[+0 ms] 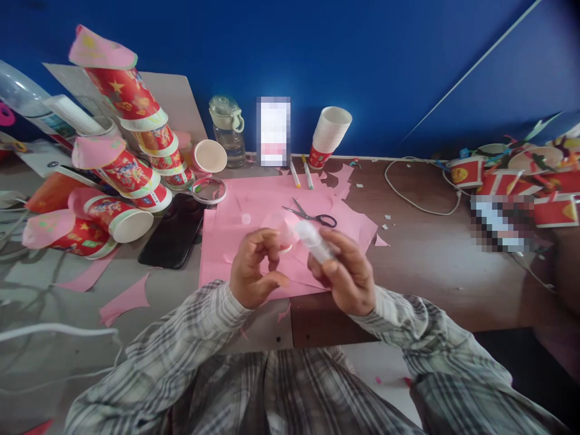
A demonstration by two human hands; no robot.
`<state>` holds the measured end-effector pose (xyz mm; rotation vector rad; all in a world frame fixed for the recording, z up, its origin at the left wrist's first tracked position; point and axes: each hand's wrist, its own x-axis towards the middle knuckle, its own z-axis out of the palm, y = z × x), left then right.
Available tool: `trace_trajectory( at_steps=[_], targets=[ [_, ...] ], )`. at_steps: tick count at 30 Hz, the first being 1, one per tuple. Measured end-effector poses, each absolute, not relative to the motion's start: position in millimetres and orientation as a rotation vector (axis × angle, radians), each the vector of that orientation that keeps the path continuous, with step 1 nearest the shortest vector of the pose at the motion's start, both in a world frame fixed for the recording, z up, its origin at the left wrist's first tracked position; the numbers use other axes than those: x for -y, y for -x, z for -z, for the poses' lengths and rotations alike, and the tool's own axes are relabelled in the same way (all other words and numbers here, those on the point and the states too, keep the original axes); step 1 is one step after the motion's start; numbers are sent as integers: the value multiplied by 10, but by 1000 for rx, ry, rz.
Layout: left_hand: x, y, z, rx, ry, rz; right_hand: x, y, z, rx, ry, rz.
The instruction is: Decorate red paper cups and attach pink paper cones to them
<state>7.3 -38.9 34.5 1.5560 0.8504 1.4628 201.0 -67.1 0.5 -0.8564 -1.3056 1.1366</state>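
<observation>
My right hand (347, 272) is closed around a whitish translucent glue stick (315, 241), its end tilted up to the left. Across from it, my left hand (256, 266) has curved fingers, with the thumb apart from them and nothing visible in the gap. By its fingertips is a blurred, rounded pink paper piece (281, 226) with a bit of white and red at its lower edge; whether the fingers touch it I cannot tell. Under both hands lie pink paper sheets (217, 241). On them rest black-handled scissors (312, 214) and a small round translucent cap (246, 219).
Red paper cups with pink cone tops (120, 96) stand stacked and lie at the left, near a black phone (174, 235). At the back are a water bottle (229, 133), a lit phone (273, 130), stacked cups (330, 130) and two markers (308, 174). A white cable (389, 181) loops rightward.
</observation>
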Motion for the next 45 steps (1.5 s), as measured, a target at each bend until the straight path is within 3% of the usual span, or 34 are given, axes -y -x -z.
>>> trace_trajectory(
  at_steps=[3,6,14,27,35,39,45],
  targets=[
    [295,-21,-344,-1092,-1668,-1687,601,-2092,-159,1127,831,-1031],
    [176,21,-323,-1236,-1976,-1597,486,-2177,-280,1130,886,-989],
    [-24,-4,-166,-1114,-2076,-1365,237,-2255,-271,1103,889,-1077],
    [-43,-59,-42,-1059,-1912,-1308,54,-2257,-144,1090,905,-1028],
    [212,-3,-354,-1172,-1884,-1773,415,-2189,-275,1082,701,-1533],
    [259,-17,-421,-1164,-2031,-1564,467,-2128,-301,1076,707,-1643],
    [71,8,-217,-1208,-2256,-1384,188,-2127,-233,1000,791,-1377]
  ],
)
